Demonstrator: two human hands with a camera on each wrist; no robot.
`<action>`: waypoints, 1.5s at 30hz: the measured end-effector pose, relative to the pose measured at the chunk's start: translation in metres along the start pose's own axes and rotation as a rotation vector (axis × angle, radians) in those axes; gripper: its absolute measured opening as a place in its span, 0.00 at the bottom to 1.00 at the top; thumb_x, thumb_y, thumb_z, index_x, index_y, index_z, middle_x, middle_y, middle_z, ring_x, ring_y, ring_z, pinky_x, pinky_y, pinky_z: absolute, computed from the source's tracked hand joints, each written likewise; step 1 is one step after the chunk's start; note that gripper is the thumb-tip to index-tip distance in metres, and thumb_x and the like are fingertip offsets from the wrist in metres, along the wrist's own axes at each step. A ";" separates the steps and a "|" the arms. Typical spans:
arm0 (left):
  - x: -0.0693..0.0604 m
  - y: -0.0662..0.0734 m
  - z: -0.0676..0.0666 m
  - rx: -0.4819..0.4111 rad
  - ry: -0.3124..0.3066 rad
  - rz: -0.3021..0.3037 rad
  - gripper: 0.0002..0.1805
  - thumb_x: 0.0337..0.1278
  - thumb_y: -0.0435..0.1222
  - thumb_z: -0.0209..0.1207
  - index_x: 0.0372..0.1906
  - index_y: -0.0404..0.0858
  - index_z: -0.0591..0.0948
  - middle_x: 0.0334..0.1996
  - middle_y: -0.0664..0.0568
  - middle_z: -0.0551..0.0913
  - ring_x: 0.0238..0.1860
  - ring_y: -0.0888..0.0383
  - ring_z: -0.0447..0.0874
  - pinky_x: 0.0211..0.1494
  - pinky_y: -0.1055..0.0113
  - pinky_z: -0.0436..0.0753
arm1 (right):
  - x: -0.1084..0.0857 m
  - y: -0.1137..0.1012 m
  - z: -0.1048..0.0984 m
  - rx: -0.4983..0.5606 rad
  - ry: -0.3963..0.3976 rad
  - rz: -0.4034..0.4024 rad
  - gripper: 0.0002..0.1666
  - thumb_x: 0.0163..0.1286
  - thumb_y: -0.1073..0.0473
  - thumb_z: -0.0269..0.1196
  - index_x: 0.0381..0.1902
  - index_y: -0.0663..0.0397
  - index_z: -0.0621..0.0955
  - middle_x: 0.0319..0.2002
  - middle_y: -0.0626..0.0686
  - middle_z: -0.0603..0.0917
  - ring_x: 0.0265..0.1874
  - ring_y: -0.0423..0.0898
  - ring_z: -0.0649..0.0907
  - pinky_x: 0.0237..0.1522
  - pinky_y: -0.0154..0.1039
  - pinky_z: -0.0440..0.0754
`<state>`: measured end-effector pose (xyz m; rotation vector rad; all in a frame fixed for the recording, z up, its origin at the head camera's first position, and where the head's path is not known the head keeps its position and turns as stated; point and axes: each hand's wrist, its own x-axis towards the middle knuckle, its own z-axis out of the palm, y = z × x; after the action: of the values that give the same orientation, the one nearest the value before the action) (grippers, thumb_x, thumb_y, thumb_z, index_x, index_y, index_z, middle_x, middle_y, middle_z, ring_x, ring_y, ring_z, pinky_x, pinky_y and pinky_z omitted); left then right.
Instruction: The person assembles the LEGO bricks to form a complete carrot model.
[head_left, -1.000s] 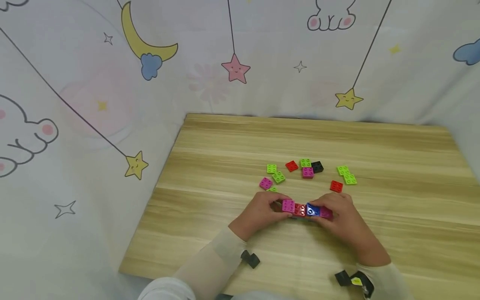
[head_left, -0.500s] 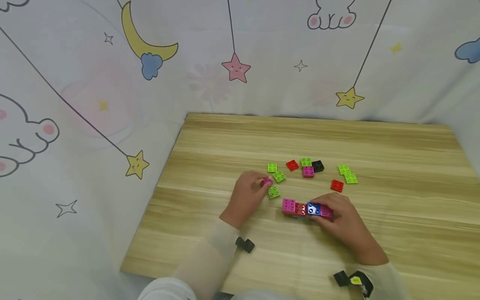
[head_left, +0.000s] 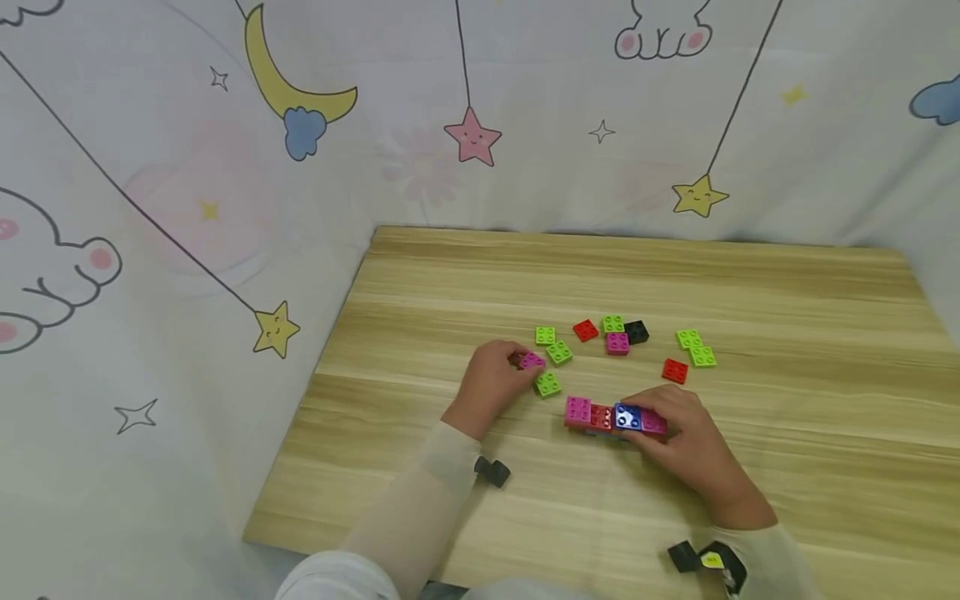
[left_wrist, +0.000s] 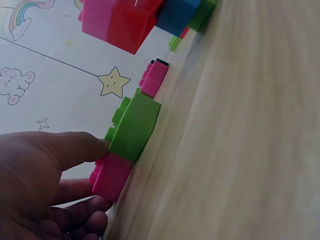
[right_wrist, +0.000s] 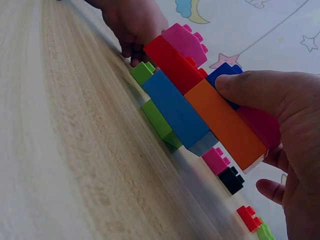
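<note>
Two bare hands grasp plastic building bricks over a wood-grain surface (head_left: 420, 292). The left hand (head_left: 491, 385) has its grip on a small square magenta brick with studs (head_left: 532, 361): the piece sits between thumb and fingers, at their tips, clear of the palm. Just beside that grip, on the thumb side, lies a studded lime-green brick (head_left: 547, 384); the left wrist view shows it right up against the magenta one.

The right hand (head_left: 686, 435) is clasped on one end of a multicoloured stack of joined bricks (head_left: 601, 417). Its thumb presses the small dark-blue brick (head_left: 628, 417) on top, and the magenta end brick (head_left: 655, 422) lies partly inside the grip. The stack's other end, topped by a pink square brick (head_left: 578, 409), extends out towards the left hand but stays apart from it. Below the top row, the right wrist view shows a long orange brick (right_wrist: 225, 127) nearest the right hand and a long light-blue brick (right_wrist: 177, 112) lower down.
</note>
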<state>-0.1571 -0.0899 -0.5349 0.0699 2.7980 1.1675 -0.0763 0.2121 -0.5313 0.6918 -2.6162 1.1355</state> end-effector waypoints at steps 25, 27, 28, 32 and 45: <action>-0.040 0.046 0.017 -0.045 -0.096 0.794 0.17 0.58 0.39 0.74 0.52 0.41 0.88 0.46 0.58 0.82 0.53 0.64 0.73 0.61 0.73 0.75 | 0.001 0.001 0.002 0.011 0.007 -0.013 0.27 0.53 0.61 0.82 0.51 0.39 0.88 0.47 0.42 0.88 0.50 0.43 0.81 0.59 0.35 0.68; -0.041 0.047 0.020 -0.023 -0.104 0.806 0.17 0.58 0.39 0.73 0.52 0.41 0.88 0.46 0.58 0.82 0.52 0.64 0.74 0.59 0.75 0.75 | 0.001 0.000 0.002 0.020 0.005 -0.011 0.26 0.53 0.60 0.82 0.51 0.39 0.88 0.47 0.42 0.88 0.50 0.42 0.82 0.60 0.35 0.67; -0.042 0.047 0.022 -0.007 -0.106 0.809 0.18 0.58 0.39 0.73 0.53 0.40 0.88 0.46 0.58 0.82 0.52 0.64 0.74 0.59 0.76 0.75 | 0.001 0.000 0.002 0.024 0.004 -0.012 0.26 0.54 0.60 0.82 0.51 0.40 0.88 0.47 0.42 0.88 0.50 0.42 0.82 0.60 0.36 0.67; -0.042 0.048 0.024 0.048 -0.119 0.809 0.19 0.60 0.40 0.73 0.55 0.41 0.88 0.46 0.59 0.81 0.53 0.65 0.73 0.59 0.79 0.72 | 0.001 0.000 0.002 0.028 0.006 -0.022 0.26 0.54 0.60 0.82 0.50 0.40 0.88 0.47 0.42 0.88 0.50 0.43 0.82 0.60 0.36 0.67; -0.044 0.050 0.023 0.078 -0.107 0.846 0.17 0.57 0.37 0.70 0.52 0.39 0.88 0.43 0.60 0.77 0.50 0.65 0.69 0.53 0.82 0.70 | 0.001 0.000 0.003 0.031 -0.006 -0.023 0.27 0.53 0.60 0.82 0.51 0.38 0.88 0.47 0.39 0.88 0.50 0.40 0.82 0.60 0.32 0.66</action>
<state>-0.1106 -0.0419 -0.5118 1.3763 2.7483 1.0980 -0.0769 0.2099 -0.5328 0.7306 -2.5936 1.1719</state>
